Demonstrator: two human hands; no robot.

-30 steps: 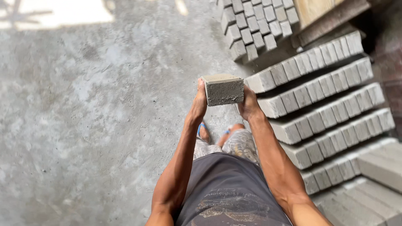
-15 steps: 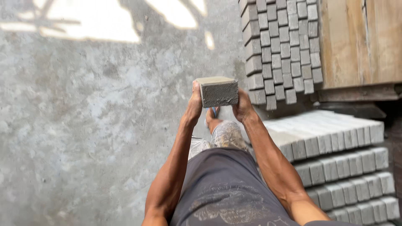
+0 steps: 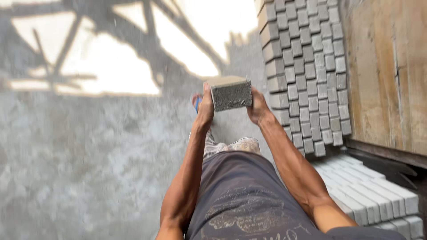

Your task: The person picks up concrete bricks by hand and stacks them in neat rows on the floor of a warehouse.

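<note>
Grey concrete block clamped between your left hand and right hand, lifted, mid-carry; not yet set on block stack alongside.

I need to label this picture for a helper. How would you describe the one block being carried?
Left of the tall stack of grey blocks, above the concrete floor, the left hand and right hand grip a grey block. Only it is off the stacks.
</note>
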